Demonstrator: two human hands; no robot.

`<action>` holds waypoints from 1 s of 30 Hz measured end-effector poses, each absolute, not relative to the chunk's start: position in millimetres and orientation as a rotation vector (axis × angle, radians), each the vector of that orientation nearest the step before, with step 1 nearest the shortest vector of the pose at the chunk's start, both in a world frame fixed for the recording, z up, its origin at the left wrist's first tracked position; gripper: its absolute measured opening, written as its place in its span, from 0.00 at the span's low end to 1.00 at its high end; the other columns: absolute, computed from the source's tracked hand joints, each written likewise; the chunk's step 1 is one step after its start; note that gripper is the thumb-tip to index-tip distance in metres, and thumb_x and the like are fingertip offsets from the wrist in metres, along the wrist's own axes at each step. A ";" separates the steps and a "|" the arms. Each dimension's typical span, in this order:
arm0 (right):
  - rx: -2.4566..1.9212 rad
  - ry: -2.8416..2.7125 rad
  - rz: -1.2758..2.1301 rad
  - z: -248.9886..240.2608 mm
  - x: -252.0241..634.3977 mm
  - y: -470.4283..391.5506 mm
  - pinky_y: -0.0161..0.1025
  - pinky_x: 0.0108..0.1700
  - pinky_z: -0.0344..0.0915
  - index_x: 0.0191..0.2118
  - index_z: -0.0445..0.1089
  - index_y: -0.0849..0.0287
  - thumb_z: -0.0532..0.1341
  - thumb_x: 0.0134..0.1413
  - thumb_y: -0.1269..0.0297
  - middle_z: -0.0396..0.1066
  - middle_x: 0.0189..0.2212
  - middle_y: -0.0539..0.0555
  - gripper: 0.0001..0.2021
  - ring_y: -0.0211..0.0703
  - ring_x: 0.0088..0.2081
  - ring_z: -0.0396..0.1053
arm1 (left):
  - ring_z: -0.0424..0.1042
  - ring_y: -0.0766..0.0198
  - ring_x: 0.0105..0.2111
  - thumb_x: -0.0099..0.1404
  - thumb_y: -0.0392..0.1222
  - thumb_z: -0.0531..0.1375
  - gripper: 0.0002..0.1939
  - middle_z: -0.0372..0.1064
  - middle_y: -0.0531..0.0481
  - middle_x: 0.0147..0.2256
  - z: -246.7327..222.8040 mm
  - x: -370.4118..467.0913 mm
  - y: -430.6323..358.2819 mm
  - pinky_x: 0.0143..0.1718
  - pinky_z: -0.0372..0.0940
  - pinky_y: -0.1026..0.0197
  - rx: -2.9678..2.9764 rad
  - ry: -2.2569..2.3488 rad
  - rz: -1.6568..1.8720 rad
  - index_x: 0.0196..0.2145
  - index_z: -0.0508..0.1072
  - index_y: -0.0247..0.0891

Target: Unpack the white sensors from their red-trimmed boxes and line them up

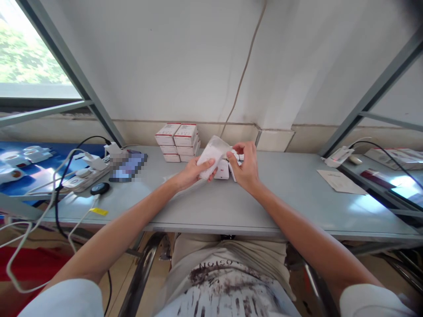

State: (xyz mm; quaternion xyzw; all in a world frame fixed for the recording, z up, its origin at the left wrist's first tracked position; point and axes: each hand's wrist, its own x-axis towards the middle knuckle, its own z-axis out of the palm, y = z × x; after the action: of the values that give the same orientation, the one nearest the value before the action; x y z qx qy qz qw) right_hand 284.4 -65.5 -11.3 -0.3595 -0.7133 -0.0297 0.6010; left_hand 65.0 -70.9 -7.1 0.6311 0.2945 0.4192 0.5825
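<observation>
My left hand (198,169) is wrapped round a white rectangular item in a thin translucent bag (214,154), held tilted above the table. With thumb and fingers together, my right hand (245,163) pinches the bag's far right edge. Just behind and below the hands, a white box-shaped device (222,169) with small dark marks rests on the table. More white pieces lie beside it, partly hidden by my right hand. What exactly the bag contains is hard to make out.
White-and-red cartons (178,141) are stacked against the wall. To the left lie a phone (129,167), a power strip (86,176), a round black puck (99,189) and loose cables. A paper sheet (341,181) and a white plugged-in device (339,156) are at right, near metal frame posts.
</observation>
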 end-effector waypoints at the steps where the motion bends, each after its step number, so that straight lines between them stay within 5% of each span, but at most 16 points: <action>1: -0.854 -1.639 -0.049 -11.7 284.7 -65.2 0.50 0.47 0.68 0.49 0.68 0.53 0.59 0.73 0.48 0.72 0.43 0.59 0.14 0.51 0.44 0.70 | 0.71 0.63 0.27 0.66 0.64 0.70 0.26 0.73 0.47 0.33 -7.0 66.2 -69.8 0.29 0.68 0.59 1.486 0.729 1.076 0.39 0.74 0.36; 7: -0.895 -1.847 -0.041 -14.5 282.1 -66.5 0.49 0.51 0.59 0.43 0.71 0.53 0.55 0.76 0.45 0.71 0.32 0.51 0.18 0.47 0.39 0.69 | 0.72 0.62 0.30 0.68 0.62 0.69 0.23 0.73 0.50 0.32 -7.9 64.6 -65.5 0.35 0.68 0.58 1.790 1.055 1.542 0.39 0.73 0.38; 12: -0.868 -1.997 0.015 -17.9 277.7 -70.4 0.49 0.51 0.55 0.50 0.73 0.53 0.54 0.75 0.38 0.72 0.33 0.50 0.23 0.45 0.38 0.68 | 0.77 0.56 0.42 0.70 0.60 0.67 0.24 0.78 0.46 0.42 -15.1 64.0 -68.1 0.46 0.71 0.56 2.081 1.187 1.508 0.53 0.74 0.39; 16: -0.877 -2.010 0.086 -18.7 275.5 -72.0 0.49 0.51 0.56 0.45 0.71 0.54 0.53 0.73 0.35 0.72 0.32 0.50 0.25 0.44 0.36 0.67 | 0.78 0.52 0.49 0.70 0.58 0.66 0.29 0.78 0.43 0.51 -21.4 62.8 -66.5 0.53 0.71 0.53 2.252 1.188 1.476 0.61 0.70 0.41; 21: -0.891 -1.972 0.316 -19.9 267.8 -76.0 0.46 0.47 0.60 0.39 0.66 0.54 0.57 0.70 0.34 0.70 0.29 0.47 0.25 0.41 0.32 0.64 | 0.77 0.48 0.55 0.73 0.56 0.64 0.28 0.75 0.38 0.58 -27.2 59.5 -62.4 0.55 0.72 0.50 2.448 1.190 1.517 0.64 0.67 0.41; 30: -0.863 -1.718 0.696 -23.4 260.5 -76.8 0.43 0.32 0.66 0.48 0.70 0.54 0.66 0.62 0.37 0.71 0.30 0.49 0.24 0.44 0.30 0.68 | 0.76 0.50 0.56 0.77 0.48 0.61 0.25 0.73 0.38 0.58 -34.0 64.9 -63.0 0.55 0.73 0.51 2.660 1.090 1.454 0.67 0.63 0.41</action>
State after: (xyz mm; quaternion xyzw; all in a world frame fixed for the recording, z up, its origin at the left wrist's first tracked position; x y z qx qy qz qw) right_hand 260.5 -76.8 -23.4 -0.3600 -0.7171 0.2904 0.5213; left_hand 64.9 -63.0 -34.0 0.8251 0.3381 0.4509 -0.0398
